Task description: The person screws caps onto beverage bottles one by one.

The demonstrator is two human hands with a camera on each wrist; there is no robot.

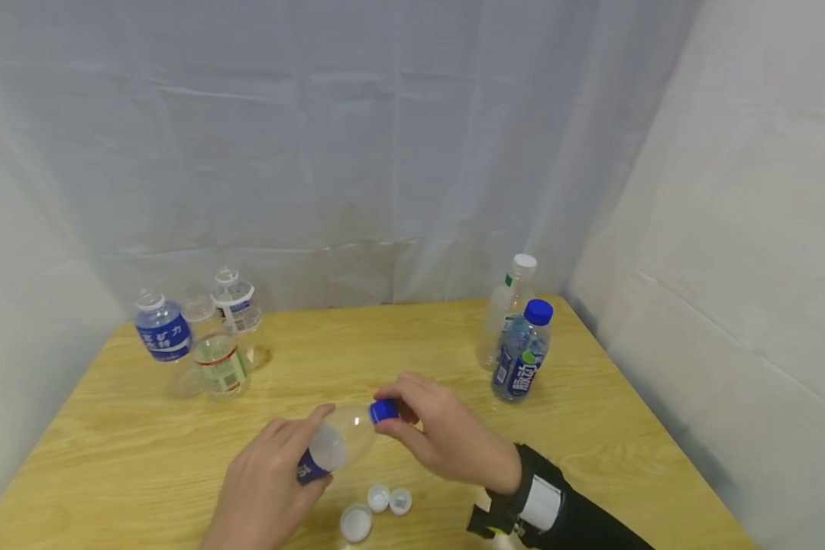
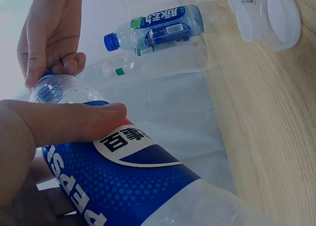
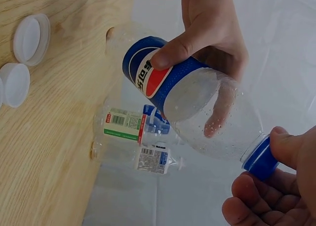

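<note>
Tilted above the table, a clear plastic Pepsi bottle (image 3: 212, 112) with a blue label is gripped round its body by my left hand (image 1: 268, 477). Its neck points to the right in the head view. My right hand (image 1: 433, 428) pinches the blue cap (image 3: 260, 159) at the neck between thumb and fingers. In the right wrist view the cap sits on the bottle's mouth; whether it is loose I cannot tell. Below the bottle, white caps (image 1: 356, 523) lie on the table in front of me.
Uncapped bottles (image 1: 221, 363) stand together at the back left of the wooden table (image 1: 385, 344). At the back right are a blue-capped bottle (image 1: 520, 359) and a white-capped clear bottle (image 1: 495, 321). White sheeting (image 1: 385, 153) hangs behind and at both sides.
</note>
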